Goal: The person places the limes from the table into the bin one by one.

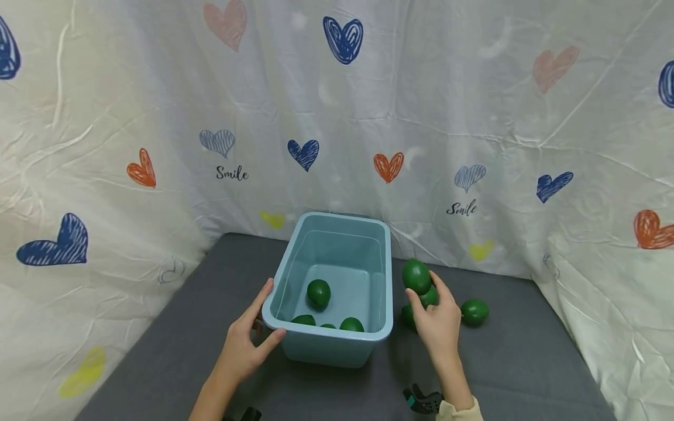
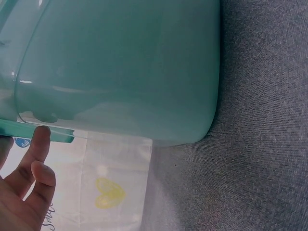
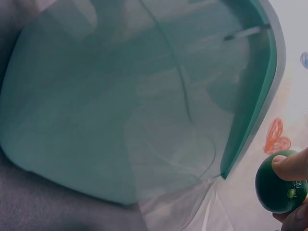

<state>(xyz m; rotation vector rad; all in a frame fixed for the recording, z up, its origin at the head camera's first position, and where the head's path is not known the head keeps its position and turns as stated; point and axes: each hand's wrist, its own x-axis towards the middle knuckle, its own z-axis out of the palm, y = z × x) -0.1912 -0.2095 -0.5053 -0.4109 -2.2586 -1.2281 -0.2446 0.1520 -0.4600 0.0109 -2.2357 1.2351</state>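
A light blue plastic bin (image 1: 337, 345) stands on the grey table. My left hand (image 1: 244, 345) holds its near left corner, thumb along the front rim and fingers at the side; in the left wrist view fingertips (image 2: 42, 132) touch the rim. Just right of the bin, my right hand (image 1: 439, 321) pinches a dark green avocado (image 1: 416, 276) between thumb and fingers, raised above the table. The right wrist view shows that avocado (image 3: 274, 185) with a pale stem spot. One avocado (image 1: 318, 294) lies inside the bin, and several more are partly hidden behind its near wall.
Below the held avocado are two others, one avocado (image 1: 429, 297) partly covered by it. A separate avocado (image 1: 475, 313) lies right of my hand. A white curtain (image 1: 337, 99) printed with hearts hangs behind the dark grey tabletop (image 1: 516, 362).
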